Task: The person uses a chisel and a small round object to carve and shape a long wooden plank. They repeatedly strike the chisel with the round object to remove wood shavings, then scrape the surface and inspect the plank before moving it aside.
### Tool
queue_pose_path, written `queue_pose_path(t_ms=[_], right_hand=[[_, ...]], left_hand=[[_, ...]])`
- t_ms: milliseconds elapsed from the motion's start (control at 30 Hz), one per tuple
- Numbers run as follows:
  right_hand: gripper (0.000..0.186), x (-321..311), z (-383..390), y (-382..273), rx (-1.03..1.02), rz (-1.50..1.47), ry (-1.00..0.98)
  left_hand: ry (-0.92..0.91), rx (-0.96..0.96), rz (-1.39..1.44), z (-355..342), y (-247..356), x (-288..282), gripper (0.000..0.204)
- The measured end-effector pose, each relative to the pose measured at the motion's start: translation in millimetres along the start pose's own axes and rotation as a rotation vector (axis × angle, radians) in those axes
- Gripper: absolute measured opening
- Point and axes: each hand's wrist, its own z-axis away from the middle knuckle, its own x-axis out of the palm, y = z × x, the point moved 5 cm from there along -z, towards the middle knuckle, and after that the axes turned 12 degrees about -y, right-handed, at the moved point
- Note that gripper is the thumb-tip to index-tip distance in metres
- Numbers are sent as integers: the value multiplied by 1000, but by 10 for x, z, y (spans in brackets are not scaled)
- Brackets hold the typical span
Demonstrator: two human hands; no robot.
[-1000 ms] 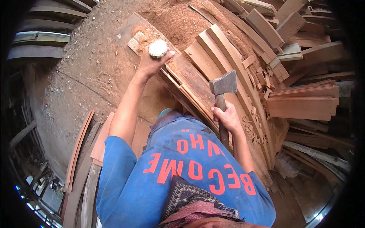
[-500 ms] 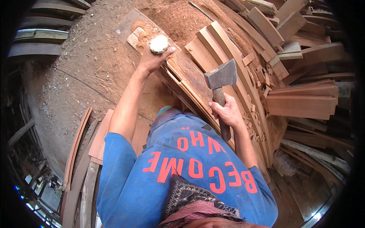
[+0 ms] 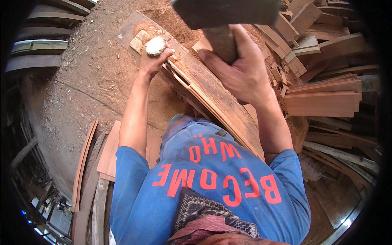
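My left hand [image 3: 151, 63] is closed around an upright round wooden stick [image 3: 155, 46], whose pale end faces up. Its lower end is hidden by the hand, so what it touches there cannot be seen. Beside it, a small light wood block [image 3: 138, 40] lies among sawdust on a long thick plank [image 3: 212, 87]. My right hand [image 3: 247, 71] grips the wooden handle of a hatchet [image 3: 226, 14], raised high above the plank. The dark steel head fills the top of the view, cut off by the upper edge.
Sawdust [image 3: 177, 16] covers the ground beyond the plank. Stacked reddish boards [image 3: 322, 104] and offcuts lie at the right. Curved timbers [image 3: 38, 47] stand at the upper left; long boards [image 3: 83, 163] lean at the lower left, near my left arm.
My right hand has lifted the hatchet up and toward the view from beside the plank. My left hand, still holding the stick, appears slightly further left.
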Motion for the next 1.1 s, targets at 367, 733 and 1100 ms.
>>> queue_pose_path(t_ms=[367, 733, 1100], right_hand=[[25, 657, -52, 626, 178, 295, -304], [45, 503, 289, 847, 374, 271, -254], [59, 1435, 2078, 2048, 577, 247, -454]], left_hand=[[-32, 5, -173, 97, 2, 112, 26], [57, 228, -171, 305, -51, 117, 15], [361, 217, 108, 686, 355, -397, 13]])
